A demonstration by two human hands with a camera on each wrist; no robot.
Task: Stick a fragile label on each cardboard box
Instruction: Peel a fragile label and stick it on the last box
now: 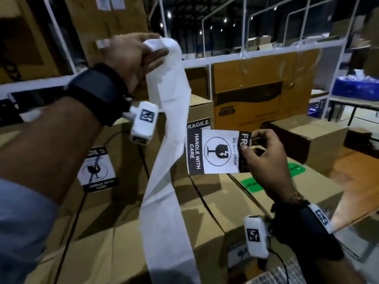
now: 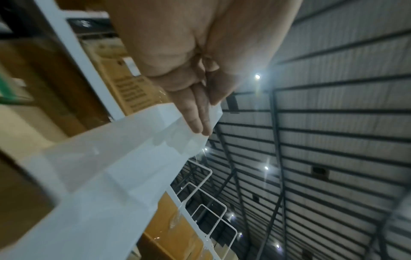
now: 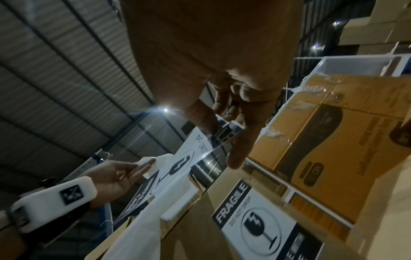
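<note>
Right hand (image 1: 264, 158) pinches my peeled fragile label (image 1: 217, 152) by one edge, adhesive clear; left hand (image 1: 133, 56) grips the backing strip (image 1: 164, 181) aside, left of it.

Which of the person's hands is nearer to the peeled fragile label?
Right. The right hand pinches the fragile label at its edge; the left hand is up and apart, holding the white backing strip.

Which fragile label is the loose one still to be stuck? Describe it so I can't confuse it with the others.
Start at the long white backing strip hanging from the left hand. Just to its right, the right hand pinches the loose fragile label by one end. Unlike the labels stuck on boxes, it hangs in mid-air, turned sideways.
</note>
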